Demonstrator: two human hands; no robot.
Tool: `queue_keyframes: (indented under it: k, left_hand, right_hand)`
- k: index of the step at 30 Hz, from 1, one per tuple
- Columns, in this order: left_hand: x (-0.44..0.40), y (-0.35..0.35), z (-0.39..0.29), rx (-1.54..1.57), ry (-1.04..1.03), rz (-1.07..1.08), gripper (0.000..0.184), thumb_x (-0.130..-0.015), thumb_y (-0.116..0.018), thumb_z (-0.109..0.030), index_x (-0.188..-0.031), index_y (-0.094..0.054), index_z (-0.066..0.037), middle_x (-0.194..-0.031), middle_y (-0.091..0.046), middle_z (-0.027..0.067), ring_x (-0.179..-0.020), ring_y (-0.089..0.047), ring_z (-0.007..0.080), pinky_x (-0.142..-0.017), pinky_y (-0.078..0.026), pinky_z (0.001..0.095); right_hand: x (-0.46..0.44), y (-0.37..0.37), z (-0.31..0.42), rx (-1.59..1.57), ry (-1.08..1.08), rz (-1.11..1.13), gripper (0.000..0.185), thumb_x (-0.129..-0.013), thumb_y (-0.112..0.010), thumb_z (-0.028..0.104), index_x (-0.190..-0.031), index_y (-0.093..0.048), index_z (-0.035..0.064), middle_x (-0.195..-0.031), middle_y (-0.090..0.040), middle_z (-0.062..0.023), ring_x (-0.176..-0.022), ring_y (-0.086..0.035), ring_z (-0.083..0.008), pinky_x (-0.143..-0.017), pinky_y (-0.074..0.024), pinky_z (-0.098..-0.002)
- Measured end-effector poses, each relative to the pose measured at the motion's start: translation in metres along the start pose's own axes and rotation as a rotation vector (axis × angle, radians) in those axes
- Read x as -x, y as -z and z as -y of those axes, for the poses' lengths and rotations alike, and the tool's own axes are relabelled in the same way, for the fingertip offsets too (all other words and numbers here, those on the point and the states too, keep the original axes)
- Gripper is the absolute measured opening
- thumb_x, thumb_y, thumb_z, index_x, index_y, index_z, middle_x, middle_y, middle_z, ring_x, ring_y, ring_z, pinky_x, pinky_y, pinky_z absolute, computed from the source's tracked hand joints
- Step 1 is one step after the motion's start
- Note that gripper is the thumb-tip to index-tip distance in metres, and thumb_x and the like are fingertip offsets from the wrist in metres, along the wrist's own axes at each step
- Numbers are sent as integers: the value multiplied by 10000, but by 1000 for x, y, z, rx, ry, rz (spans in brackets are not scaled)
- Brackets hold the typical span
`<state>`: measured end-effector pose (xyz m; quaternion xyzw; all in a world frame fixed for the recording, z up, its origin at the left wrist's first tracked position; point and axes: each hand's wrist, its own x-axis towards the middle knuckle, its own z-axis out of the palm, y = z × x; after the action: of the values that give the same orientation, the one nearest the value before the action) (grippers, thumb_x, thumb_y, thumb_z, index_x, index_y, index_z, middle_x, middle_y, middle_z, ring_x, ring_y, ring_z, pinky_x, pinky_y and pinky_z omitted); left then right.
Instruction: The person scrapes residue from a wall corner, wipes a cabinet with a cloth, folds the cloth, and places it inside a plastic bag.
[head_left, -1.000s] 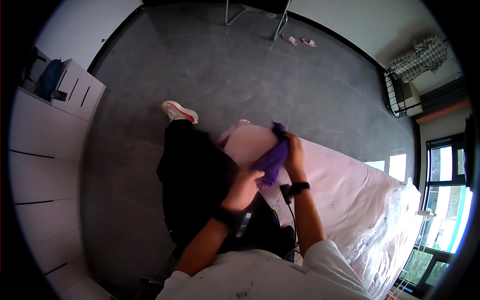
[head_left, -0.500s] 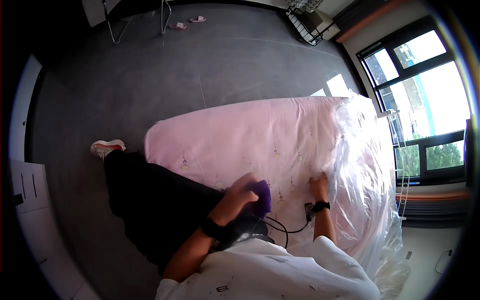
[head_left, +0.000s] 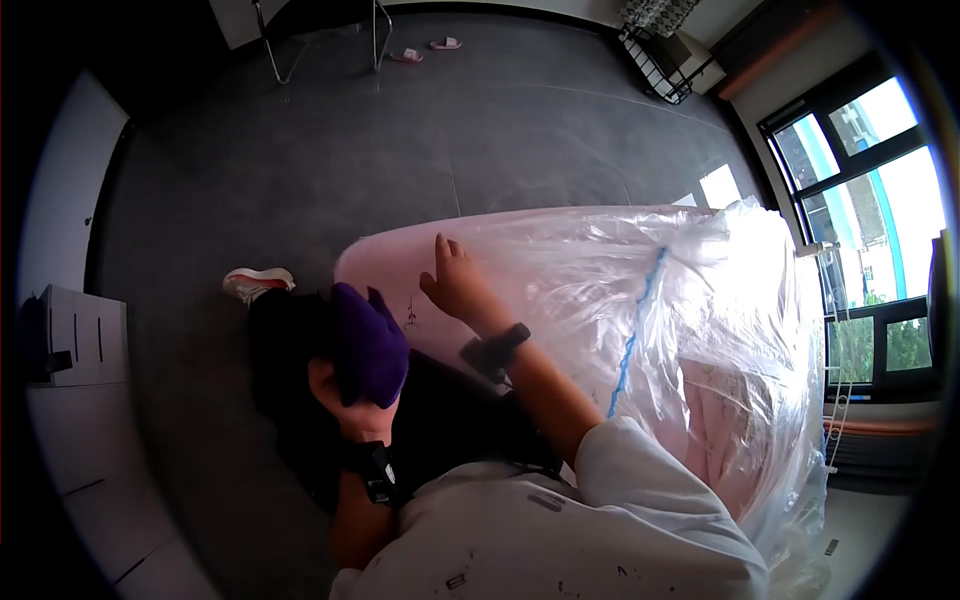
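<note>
My left hand (head_left: 352,408) is closed around a bunched purple cloth (head_left: 372,345), held above my black-trousered leg. My right hand (head_left: 462,285) is over the left part of a pink mattress (head_left: 385,250) with small flower prints, its fingers apart. Clear plastic film (head_left: 590,280) lies wrinkled across much of the mattress, and its left edge comes close to my right hand. Whether my fingertips touch the film cannot be made out. A blue strip (head_left: 637,335) runs along the film. Both wrists wear dark bands.
White drawer cabinets (head_left: 85,345) stand at the left. Pink slippers (head_left: 407,56) lie on the grey floor (head_left: 300,160) near metal chair legs. A black wire rack (head_left: 655,70) is at the far right, and a window (head_left: 870,200) is beyond the mattress.
The film now reaches much farther left over the pink mattress. My right hand has moved left and away from me. My left hand has moved left with the purple cloth.
</note>
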<state>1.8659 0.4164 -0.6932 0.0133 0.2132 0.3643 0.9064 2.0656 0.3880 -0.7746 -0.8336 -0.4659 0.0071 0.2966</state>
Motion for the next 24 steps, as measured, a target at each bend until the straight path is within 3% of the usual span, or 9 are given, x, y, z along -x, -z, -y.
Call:
queue_keyframes:
  k: [2,3,6,9,12,16,18,21,24]
  left_hand:
    - [0,9,-4,-36,-25,78,465,-806,-571,-382,-1158,-588,-80,-1143,-620,54,-1044,-597,221,-901,-481,378]
    - [-3,13,-5,-35,-22,80,465,-806,-571,-382,-1158,-588,-80,-1143,-620,54,-1044,-597,221,-901,-481,378]
    - [-6,29,-1,10,68,175,467,-813,-562,-393,-1164,-578,-85,-1136,-617,53,-1036,-599,218,-900,-480,374]
    - [-15,40,6,11,161,157,448,-805,-563,-385,-1139,-584,-87,-1117,-618,53,-1031,-596,214,-878,-492,363]
    - [-27,32,8,19,304,272,431,-794,-555,-363,-1122,-583,-86,-1085,-622,49,-1001,-604,213,-861,-503,371]
    - [-30,19,14,-36,298,172,420,-765,-557,-327,-1096,-593,-72,-1069,-635,64,-949,-620,236,-853,-513,383]
    - [-28,16,17,-76,285,116,416,-755,-562,-317,-1087,-598,-68,-1068,-638,71,-935,-625,248,-855,-514,384]
    - [-26,7,21,38,402,116,429,-747,-558,-304,-1087,-590,-46,-1066,-635,91,-928,-624,261,-843,-518,371]
    - [-18,0,19,-24,406,14,327,-715,-554,-191,-1005,-567,-41,-889,-581,86,-695,-565,210,-572,-475,321]
  right_hand:
    - [-4,45,9,416,-65,549,476,-849,-562,241,-1269,-518,22,-1109,-602,-231,-1030,-586,-392,-856,-482,-466]
    - [-10,78,18,237,-103,678,435,-865,-568,290,-1237,-567,66,-1047,-649,-188,-1028,-599,-369,-875,-478,-443]
    - [11,158,17,-70,52,236,298,-887,-589,172,-1173,-602,87,-1084,-666,-122,-945,-637,-319,-815,-509,-388]
    - [45,214,-49,18,-258,-92,180,-863,-566,92,-1034,-618,74,-891,-672,-136,-733,-649,-307,-648,-510,-384]
    - [121,251,-147,555,-629,-47,244,-842,-526,106,-1069,-597,54,-932,-661,-203,-843,-634,-384,-725,-497,-462]
    - [210,254,-186,569,-1084,-81,573,-753,-661,173,-1252,-444,-6,-1201,-535,-287,-1129,-514,-431,-926,-438,-452]
    - [290,221,-272,720,-884,-187,538,-758,-677,181,-1221,-477,-7,-1056,-607,-220,-946,-617,-357,-786,-510,-412]
    - [303,204,-297,95,-1103,-161,430,-816,-635,161,-1185,-503,-18,-864,-616,-106,-700,-613,-200,-572,-511,-328]
    - [210,200,-207,-300,-976,-165,299,-903,-527,100,-1185,-510,2,-786,-589,-36,-626,-551,-94,-486,-463,-257]
